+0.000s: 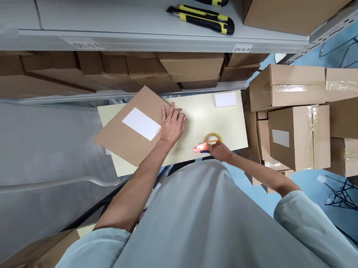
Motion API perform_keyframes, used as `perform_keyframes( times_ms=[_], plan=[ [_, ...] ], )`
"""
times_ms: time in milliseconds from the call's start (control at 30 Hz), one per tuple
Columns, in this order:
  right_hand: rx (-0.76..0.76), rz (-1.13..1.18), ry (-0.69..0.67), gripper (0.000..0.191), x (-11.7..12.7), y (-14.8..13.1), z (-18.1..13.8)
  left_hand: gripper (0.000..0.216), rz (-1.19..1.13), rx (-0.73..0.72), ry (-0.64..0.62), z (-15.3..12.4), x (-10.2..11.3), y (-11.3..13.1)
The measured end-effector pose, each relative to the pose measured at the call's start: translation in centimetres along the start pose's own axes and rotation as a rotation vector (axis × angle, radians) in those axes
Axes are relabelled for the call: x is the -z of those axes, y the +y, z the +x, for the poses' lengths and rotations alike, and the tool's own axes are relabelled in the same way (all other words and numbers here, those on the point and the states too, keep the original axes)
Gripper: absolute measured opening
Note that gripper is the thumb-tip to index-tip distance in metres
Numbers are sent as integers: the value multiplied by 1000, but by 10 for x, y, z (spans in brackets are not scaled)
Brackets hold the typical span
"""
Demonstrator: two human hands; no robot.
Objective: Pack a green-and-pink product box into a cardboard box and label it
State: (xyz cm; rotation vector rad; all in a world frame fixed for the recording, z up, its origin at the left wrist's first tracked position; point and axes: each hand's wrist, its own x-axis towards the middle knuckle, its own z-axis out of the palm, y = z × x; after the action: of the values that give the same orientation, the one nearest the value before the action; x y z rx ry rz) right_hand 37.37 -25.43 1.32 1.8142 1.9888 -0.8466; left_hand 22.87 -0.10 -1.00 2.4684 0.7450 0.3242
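A flat brown cardboard box (147,99) with a white label (141,123) lies askew on the left part of the cream table (192,108). My left hand (172,125) rests over its right edge, fingers stretched and a little apart. Near the table's front edge, my right hand (220,151) is closed around an orange tape dispenser (200,148). A yellow-rimmed roll of tape (212,135) shows just beyond those fingers. The dispenser's grip is hidden in my hand.
A white stack of labels or paper (225,100) lies at the table's back right. Two yellow-and-black utility knives (204,18) lie on the grey shelf (120,14) above. Taped cartons (300,137) are stacked at the right, and more boxes (192,67) line the lower shelf.
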Motion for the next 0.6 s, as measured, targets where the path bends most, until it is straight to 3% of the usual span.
perform_keyframes(
  times_ms=[133, 267, 433, 533, 600],
  plan=[
    [-137, -57, -72, 37, 23, 68, -36, 30, -3, -54, -20, -7, 0, 2],
    [-95, -161, -66, 44, 59, 98, -3, 33, 17, -132, -75, -26, 0, 9],
    [71, -220, 5, 45, 83, 83, 70, 53, -18, -165, -138, -76, 1, 21],
    [199, -224, 31, 44, 77, 56, 93, 72, -45, -121, -141, -113, 7, 23],
    [250, -211, 41, 46, 68, 36, 100, 73, -62, -88, -139, -129, 18, 20]
  ],
)
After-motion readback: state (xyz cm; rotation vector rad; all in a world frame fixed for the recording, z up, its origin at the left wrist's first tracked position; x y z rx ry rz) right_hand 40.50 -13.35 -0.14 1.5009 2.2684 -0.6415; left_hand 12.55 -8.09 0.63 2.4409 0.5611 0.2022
